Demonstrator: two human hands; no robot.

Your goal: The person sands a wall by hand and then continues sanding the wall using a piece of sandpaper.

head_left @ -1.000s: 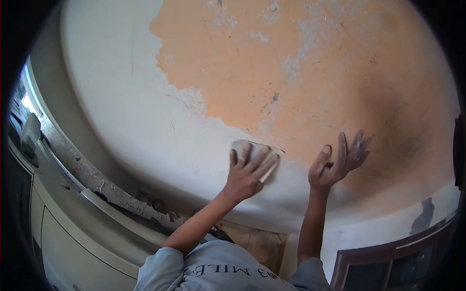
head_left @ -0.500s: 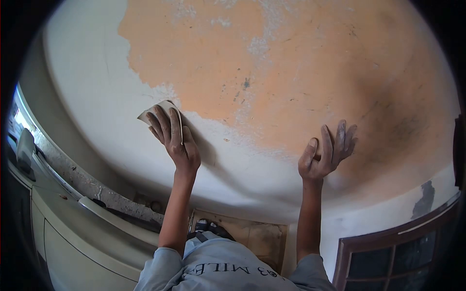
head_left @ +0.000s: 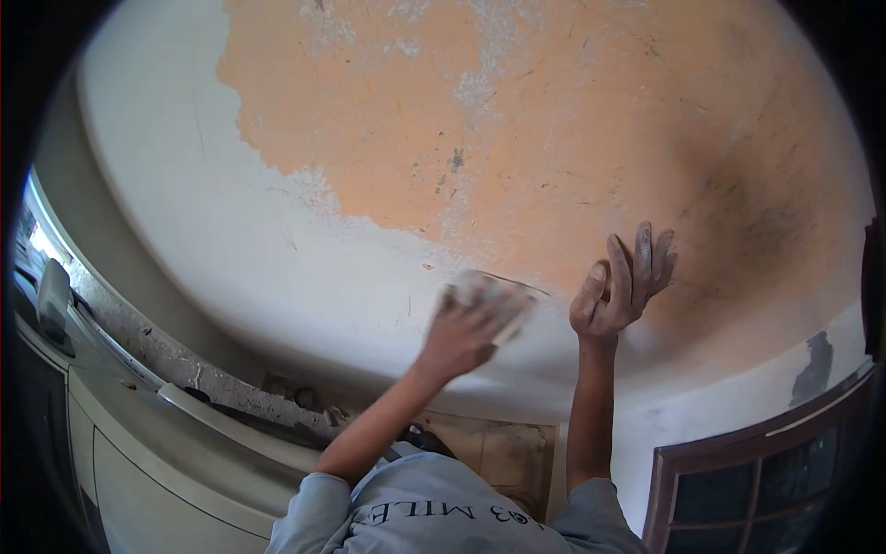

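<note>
While the left hand (head_left: 459,337) presses a thin, pale, flat sheet (head_left: 523,309) against the off-white painted wall (head_left: 277,268), the step in hand looks like a rubbing stroke, judging by the blur over fingers and sheet. The sheet lies just below the lower edge of the broad, ragged-edged orange patch (head_left: 369,111). It is held under the left hand's spread fingers, though the blur hides exactly how they hold it. The right hand (head_left: 614,305), dusted with pale powder, is open wide near the patch's lower right part, thumb apart from upright fingers; whether it touches the surface, I cannot tell. A further stroke would seem to call for even pressure, with the sheet kept flat beneath the fingers.
</note>
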